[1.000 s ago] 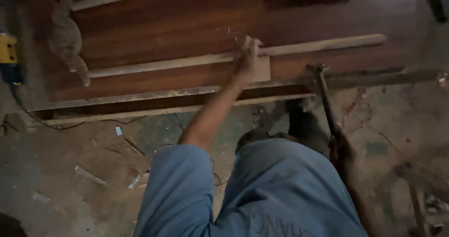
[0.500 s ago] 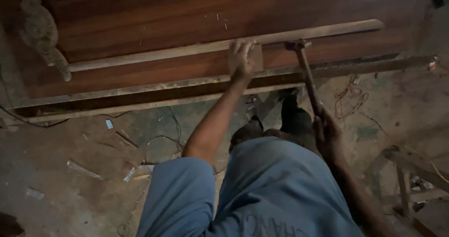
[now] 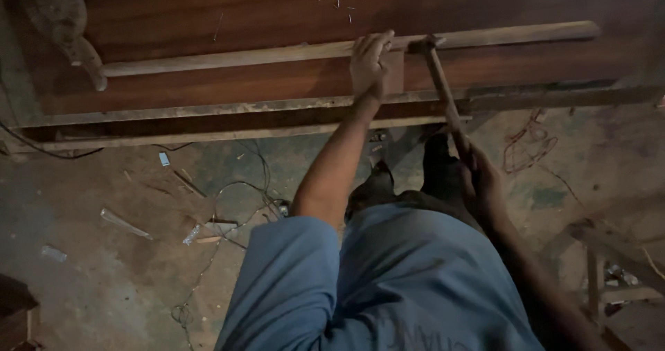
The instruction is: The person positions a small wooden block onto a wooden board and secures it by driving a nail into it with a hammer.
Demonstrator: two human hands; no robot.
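Dim workshop, dusty concrete floor littered with chips and a thin cable, and a big reddish-brown panel spread across the top of the view. On the panel lies a long pale strip, its long axis running left to right, roughly parallel to the panel's near edge. The left hand is reaching out, fingers spread and pressed flat, palm down over the strip and a small wood block just beside it, pinning rather than gripping. The right hand sits much nearer the body, low by the near edge, fist wrapped tight around the handle of a hammer. The handle slants up and leftward from that fist, and the hammer head lies on or just over the strip, right beside the left fingertips; whether it touches cannot be told in this light. So the strip lies straight ahead of both hands, with the left on it and the right a handle's length back. Any nail is too small and dark to make out. Blue shirt fills the bottom; the right forearm is largely in shadow, and a wooden frame at the right edge is cut off.
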